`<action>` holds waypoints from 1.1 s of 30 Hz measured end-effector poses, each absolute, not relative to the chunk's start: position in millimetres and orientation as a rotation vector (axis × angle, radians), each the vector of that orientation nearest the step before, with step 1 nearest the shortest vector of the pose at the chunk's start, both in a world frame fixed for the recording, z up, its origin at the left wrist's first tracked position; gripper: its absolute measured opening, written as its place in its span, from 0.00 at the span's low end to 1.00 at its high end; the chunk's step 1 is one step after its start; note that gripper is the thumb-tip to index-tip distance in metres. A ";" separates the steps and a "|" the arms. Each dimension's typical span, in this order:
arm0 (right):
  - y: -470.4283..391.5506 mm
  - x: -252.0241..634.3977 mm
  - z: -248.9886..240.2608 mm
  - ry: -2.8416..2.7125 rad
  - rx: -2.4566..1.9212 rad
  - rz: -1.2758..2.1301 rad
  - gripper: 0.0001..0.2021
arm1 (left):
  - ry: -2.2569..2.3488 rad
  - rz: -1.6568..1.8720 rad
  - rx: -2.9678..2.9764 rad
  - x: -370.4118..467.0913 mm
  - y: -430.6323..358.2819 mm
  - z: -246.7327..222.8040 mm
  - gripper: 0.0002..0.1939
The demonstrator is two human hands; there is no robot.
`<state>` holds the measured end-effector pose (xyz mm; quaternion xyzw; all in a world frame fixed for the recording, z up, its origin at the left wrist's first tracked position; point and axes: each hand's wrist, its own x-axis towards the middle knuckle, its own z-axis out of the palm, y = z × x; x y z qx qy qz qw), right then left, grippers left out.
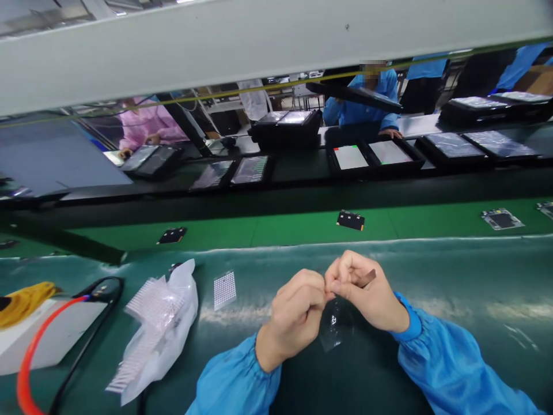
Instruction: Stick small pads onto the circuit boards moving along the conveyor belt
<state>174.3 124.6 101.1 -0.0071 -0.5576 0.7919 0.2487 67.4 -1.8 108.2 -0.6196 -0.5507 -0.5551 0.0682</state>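
Note:
My left hand and my right hand meet fingertip to fingertip above the green bench mat, both closed in a pinch. A small flat brown strip sticks out from between the fingers of my right hand. What the touching fingertips of my left hand pinch is hidden. Just below them shows a piece of clear film; whether it hangs from the fingers or lies on the mat I cannot tell. A sheet of small round dots lies flat to the left of my left hand.
A white plastic bag with dotted sheets lies left, near a red cable and white box. Circuit boards sit on the green belt. Beyond are black trays and co-workers; a beam crosses above.

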 end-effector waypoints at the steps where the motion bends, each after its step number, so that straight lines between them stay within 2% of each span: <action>1: 124.6 174.5 101.5 -1.522 -0.013 2.149 0.14 | -1.661 -1.686 -1.845 68.3 -2.0 109.0 0.14; 10: 118.5 181.3 100.8 -1.664 0.027 1.842 0.11 | -1.655 -1.696 -1.799 71.7 -6.3 111.0 0.12; 19: 112.0 185.7 104.0 -1.790 0.109 1.381 0.15 | -1.544 -1.642 -1.829 72.6 -8.0 111.1 0.14; 33: 109.3 188.0 113.9 -1.804 0.147 1.129 0.14 | -1.457 -1.522 -1.803 68.3 -12.9 94.9 0.10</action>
